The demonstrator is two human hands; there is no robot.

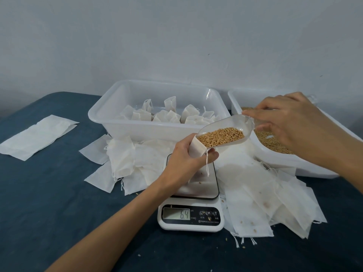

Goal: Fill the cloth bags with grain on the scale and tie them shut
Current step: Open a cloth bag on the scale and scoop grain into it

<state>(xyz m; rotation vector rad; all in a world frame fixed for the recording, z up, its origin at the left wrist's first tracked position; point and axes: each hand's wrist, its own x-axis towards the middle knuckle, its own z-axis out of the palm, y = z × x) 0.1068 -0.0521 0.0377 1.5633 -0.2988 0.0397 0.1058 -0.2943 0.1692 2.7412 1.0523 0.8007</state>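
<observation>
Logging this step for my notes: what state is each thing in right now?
Cloth bag: open-mouthed, held over the scale by the left hand.
Scoop: holds grain, tipped to the bag, held by the right hand.
Scale: on, reads 6.4.
Left bin: holds tied bags.
Right bin: holds grain.

Dim, flat, bluish light; soft faint shadows; wide-angle bending at edges; slightly soft detail.
</observation>
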